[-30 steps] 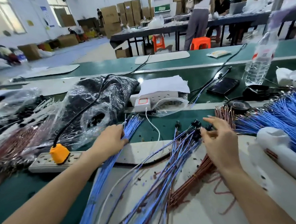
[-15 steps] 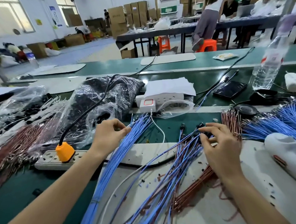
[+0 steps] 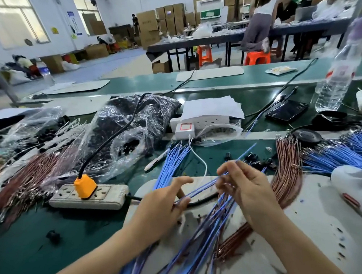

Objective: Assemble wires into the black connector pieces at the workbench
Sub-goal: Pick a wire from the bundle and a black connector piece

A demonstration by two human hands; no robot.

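Observation:
A single blue wire slants up over the bench between my hands, its free tip pointing to the far right. My right hand pinches it near the middle. My left hand holds its lower end with curled fingers, thumb stretched out. Loose black connector pieces lie just beyond my right hand. A bundle of blue wires fans out beyond my left hand. Blue and brown wires lie heaped under my wrists on the white pad. Brown wires lie to the right.
A power strip with an orange plug sits at left. Behind it is a clear bag of black parts. More blue wires, a white roll, a phone and a water bottle stand at right.
My left hand left the blue bundle and my right hand left the connector pile. Both rose and came together, and one blue wire is now held between them.

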